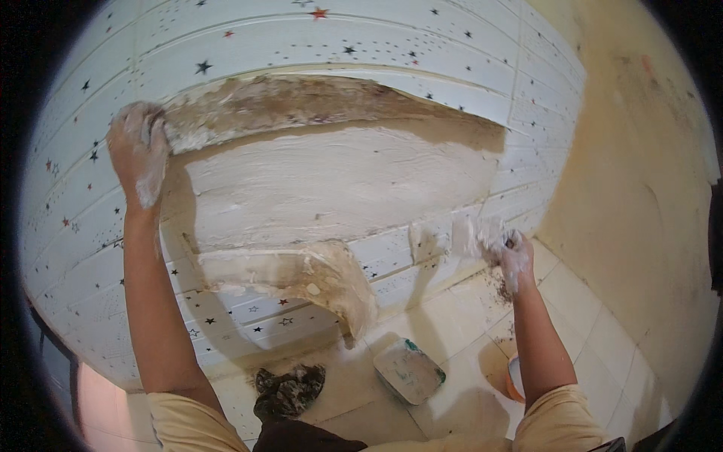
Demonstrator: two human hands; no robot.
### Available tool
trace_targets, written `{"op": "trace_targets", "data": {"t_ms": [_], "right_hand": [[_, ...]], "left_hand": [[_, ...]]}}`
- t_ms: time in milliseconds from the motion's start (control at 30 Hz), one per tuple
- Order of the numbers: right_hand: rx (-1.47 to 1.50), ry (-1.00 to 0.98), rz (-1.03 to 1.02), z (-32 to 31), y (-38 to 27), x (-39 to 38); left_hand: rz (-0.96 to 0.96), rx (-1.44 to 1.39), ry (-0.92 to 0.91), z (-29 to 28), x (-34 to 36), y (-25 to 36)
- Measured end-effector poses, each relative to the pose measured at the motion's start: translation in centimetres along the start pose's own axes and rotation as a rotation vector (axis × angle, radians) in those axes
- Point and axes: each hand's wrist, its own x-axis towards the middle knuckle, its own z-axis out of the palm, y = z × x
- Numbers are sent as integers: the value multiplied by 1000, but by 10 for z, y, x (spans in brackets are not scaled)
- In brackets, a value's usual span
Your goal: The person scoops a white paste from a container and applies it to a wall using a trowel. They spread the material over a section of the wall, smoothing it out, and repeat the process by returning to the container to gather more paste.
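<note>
My left hand (143,147), smeared with white paste, is raised at the upper left. Its fingers close on the left end of a peeled wallpaper flap (301,105), whose brown, stained back faces me. Below that flap, a pale patch of wall (339,181) is coated with streaky white paste. My right hand (517,260) is lower, near the wall's right end. It grips a putty knife (473,236) with a wide blade covered in white paste, close to the wall's lower part. A second torn flap (339,282) hangs curled down beneath the patch.
White star-printed wallpaper (83,196) surrounds the patch. A stained yellowish wall (640,151) meets it at the right. On the tiled floor lie a paste-smeared rectangular container (410,369) and a crumpled dark cloth or bag (290,390). An orange-and-white tub (515,378) is partly behind my right forearm.
</note>
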Motion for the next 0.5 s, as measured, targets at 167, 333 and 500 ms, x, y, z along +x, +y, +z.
{"op": "trace_targets", "data": {"t_ms": [167, 333, 500], "right_hand": [[-31, -162, 149, -59, 38, -55], [-49, -158, 105, -86, 61, -74], [-92, -249, 153, -89, 63, -84]], "left_hand": [[-12, 91, 89, 2, -17, 14], [-77, 87, 185, -9, -28, 54], [-186, 119, 206, -43, -48, 85]]}}
